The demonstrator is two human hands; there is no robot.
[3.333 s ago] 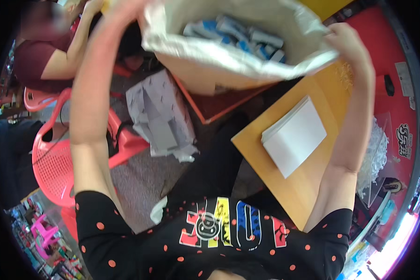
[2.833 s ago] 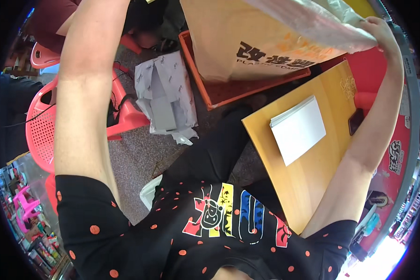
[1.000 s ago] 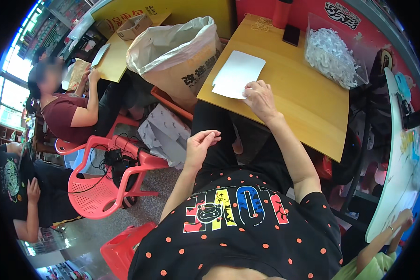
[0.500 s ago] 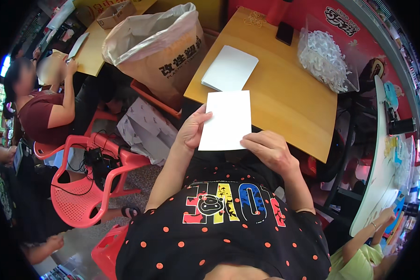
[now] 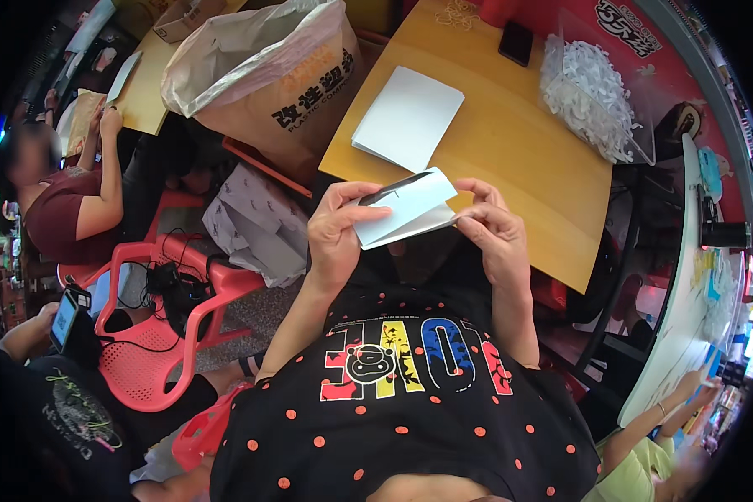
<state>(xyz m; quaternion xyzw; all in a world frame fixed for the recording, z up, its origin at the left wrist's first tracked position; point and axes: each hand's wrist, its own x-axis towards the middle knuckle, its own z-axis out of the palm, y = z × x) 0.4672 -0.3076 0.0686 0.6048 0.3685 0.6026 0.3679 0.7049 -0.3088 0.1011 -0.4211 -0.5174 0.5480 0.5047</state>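
Observation:
A thin white booklet (image 5: 412, 203) is tilted in front of my chest, just off the near edge of the wooden table. Its upper leaf bends away from the leaf below, leaving a gap on the right side, and a dark strip shows along its top. My left hand (image 5: 335, 234) grips the left end, thumb on the upper leaf and fingers behind. At the lower right corner, my right hand (image 5: 498, 230) pinches the edge of the lower leaf between thumb and fingers. Beyond the booklet, a stack of white sheets or booklets (image 5: 410, 117) lies on the table (image 5: 510, 159).
A clear bin of white strips (image 5: 590, 100) and a black phone (image 5: 516, 42) are on the table's far right. Left of it stands a large sack (image 5: 268, 84). A red chair (image 5: 146, 368) holds black cables. Other people sit at left and lower right.
The booklet has gone from flat and upright to tilted, with its leaves parted. My right hand has moved up along its right side. A person with a phone has come in at lower left.

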